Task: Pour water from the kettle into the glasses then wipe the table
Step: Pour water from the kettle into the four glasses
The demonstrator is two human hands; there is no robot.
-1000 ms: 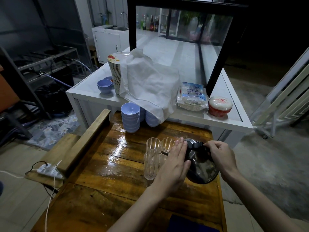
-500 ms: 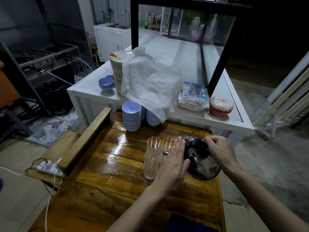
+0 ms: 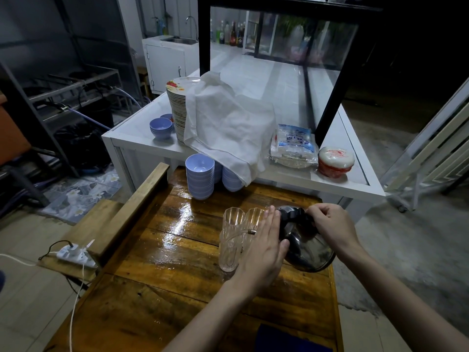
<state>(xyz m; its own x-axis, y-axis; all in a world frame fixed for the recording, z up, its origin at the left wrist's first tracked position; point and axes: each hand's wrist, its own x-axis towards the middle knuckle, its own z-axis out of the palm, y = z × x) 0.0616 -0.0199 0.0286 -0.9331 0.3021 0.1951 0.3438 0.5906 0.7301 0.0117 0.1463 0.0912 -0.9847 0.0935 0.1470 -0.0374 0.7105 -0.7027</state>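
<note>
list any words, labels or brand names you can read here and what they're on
Nothing here can be read with certainty.
plastic packet on the white counter: blue print, too blurred to read.
red tub beside it: red marking on the white lid, not legible.
bottles at the back: labels too small.

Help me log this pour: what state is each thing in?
kettle: tilted, spout toward the glasses.
right hand: grips the kettle's handle.
left hand: flat, fingers straight, against the kettle's side.
glasses: upright, grouped; water level unclear.
wooden table: glossy, looks wet.
white cloth: draped over stacked plates.
blue bowls: stacked upright.
</note>
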